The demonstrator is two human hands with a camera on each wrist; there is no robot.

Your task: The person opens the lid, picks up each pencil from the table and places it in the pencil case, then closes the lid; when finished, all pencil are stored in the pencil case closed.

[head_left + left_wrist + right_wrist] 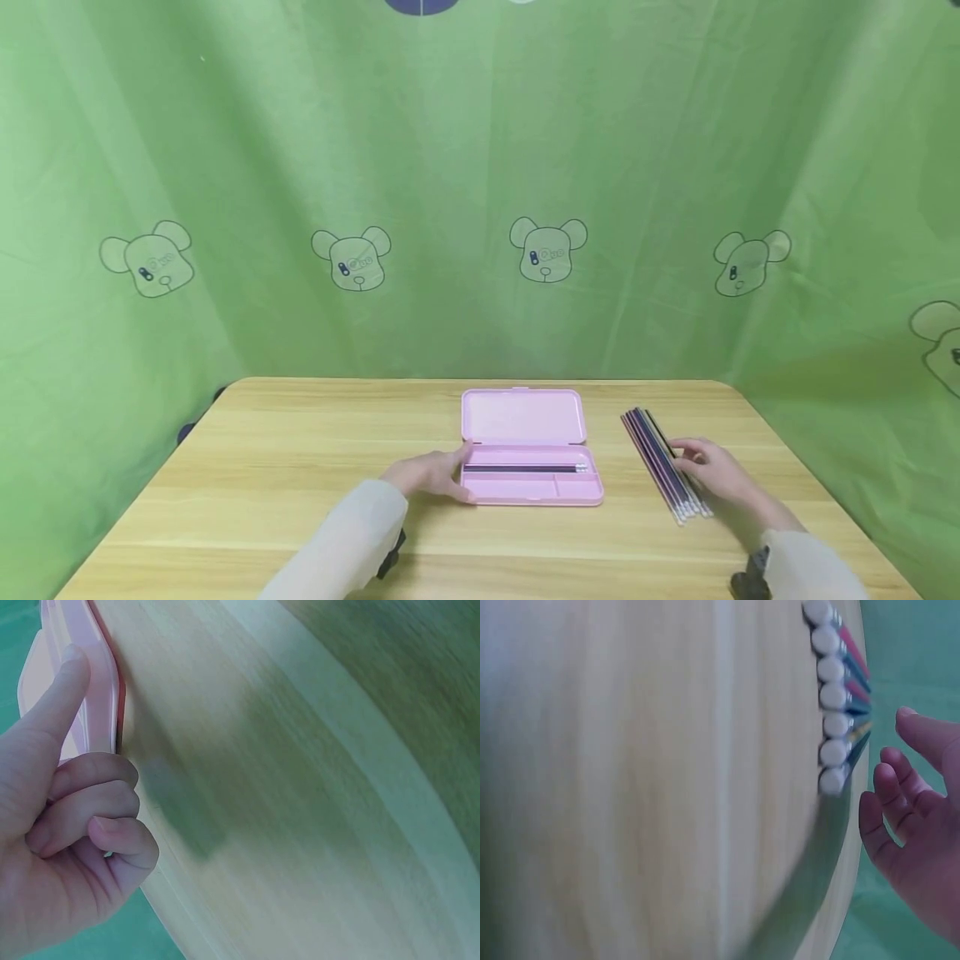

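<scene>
A big green curtain (pixel 450 125) with bear faces on it fills the top and both sides of the frame. The wooden bench (pixel 300 433) stretches across the bottom. On it, a little below the middle of the frame, lies a pink pencil case (pixel 510 488). Its lid (pixel 523 417) lies back toward the curtain. The left hand (pixel 435 473) is at the left end of the case. Its fingers hold that end, with the thumb at the near corner. The right hand (pixel 716 473), in the lower right, is beside a bunch of pencils (pixel 662 462). Its fingers are loosely bent and hold nothing; I cannot tell if they touch the pencils. These pencils lie side by side on the bench, slanting down to the right. Two dark pencils (pixel 517 469) lie in the long back part of the case. The smallest things are the white erasers (pixel 831 669) on the pencil ends, nearest the bottom of the frame in the bunch.
</scene>
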